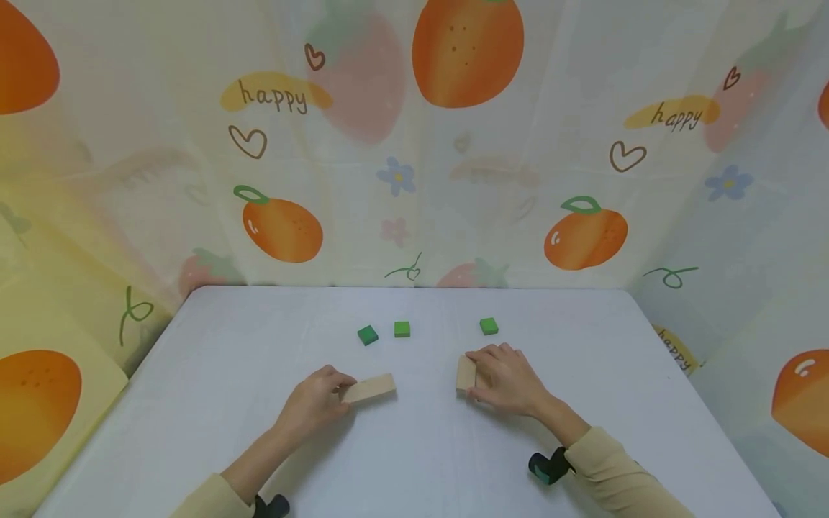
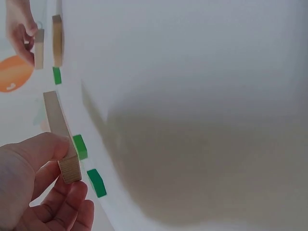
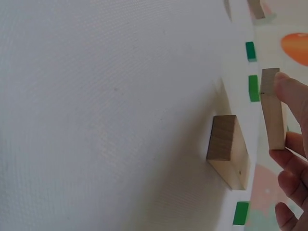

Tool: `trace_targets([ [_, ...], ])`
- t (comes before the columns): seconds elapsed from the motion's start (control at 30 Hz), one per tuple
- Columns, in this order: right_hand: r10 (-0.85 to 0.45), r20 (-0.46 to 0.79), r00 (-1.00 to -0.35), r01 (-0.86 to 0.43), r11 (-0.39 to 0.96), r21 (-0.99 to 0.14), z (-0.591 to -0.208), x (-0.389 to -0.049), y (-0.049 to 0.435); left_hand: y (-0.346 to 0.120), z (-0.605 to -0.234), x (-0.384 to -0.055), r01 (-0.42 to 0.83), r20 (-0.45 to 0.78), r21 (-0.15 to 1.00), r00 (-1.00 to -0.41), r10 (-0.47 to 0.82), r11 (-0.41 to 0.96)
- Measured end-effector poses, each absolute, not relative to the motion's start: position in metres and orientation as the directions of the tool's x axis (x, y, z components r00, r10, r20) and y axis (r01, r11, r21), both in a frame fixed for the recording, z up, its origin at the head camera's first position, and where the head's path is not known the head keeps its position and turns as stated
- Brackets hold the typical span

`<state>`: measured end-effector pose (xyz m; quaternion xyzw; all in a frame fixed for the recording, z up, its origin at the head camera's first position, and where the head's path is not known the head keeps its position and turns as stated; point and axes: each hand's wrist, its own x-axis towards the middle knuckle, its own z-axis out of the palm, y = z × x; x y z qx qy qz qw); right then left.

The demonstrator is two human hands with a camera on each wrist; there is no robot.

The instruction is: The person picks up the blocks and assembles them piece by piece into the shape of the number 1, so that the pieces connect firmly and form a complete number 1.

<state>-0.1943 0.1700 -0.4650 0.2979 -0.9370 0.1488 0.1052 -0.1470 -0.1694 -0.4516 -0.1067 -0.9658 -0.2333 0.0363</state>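
Observation:
In the head view, my left hand pinches one end of a plain wooden block. The left wrist view shows this block raised off the table, thumb on one side and fingers on the other. My right hand holds a second wooden block by its two ends. In the right wrist view, that held block hangs in the air, apart from a third wooden block on the table below. From the head camera I cannot make out the third block.
Behind the hands lie a dark green block, a lighter green block and another green block, all small. They sit on a white-covered table. A fruit-patterned cloth hangs at the back and sides.

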Motion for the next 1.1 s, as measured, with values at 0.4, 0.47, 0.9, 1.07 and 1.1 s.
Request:
trace_targets([
  [0.4, -0.525, 0.266, -0.808, -0.582, 0.780, -0.230, -0.457, -0.194, 0.170, -0.146, -0.451, -0.135, 0.349, 0.144, 0.437, -0.937, 0.318, 0.829],
  [0.47, -0.527, 0.268, -0.806, -0.585, 0.777, -0.231, -0.456, -0.194, 0.169, -0.142, -0.451, -0.133, 0.371, 0.144, 0.432, -0.928, 0.344, 0.822],
  [0.9, -0.554, 0.279, -0.784, -0.618, 0.740, -0.265, -0.454, -0.193, 0.162, -0.118, -0.456, -0.120, 0.486, 0.169, 0.445, -0.870, 0.463, 0.752],
  [1.07, -0.562, 0.263, -0.784, -0.618, 0.744, -0.254, -0.453, -0.192, 0.160, -0.112, -0.462, -0.118, 0.507, 0.156, 0.456, -0.854, 0.496, 0.731],
  [1.1, -0.563, 0.258, -0.785, -0.617, 0.745, -0.253, -0.452, -0.192, 0.159, -0.110, -0.464, -0.118, 0.509, 0.150, 0.461, -0.852, 0.501, 0.727],
])
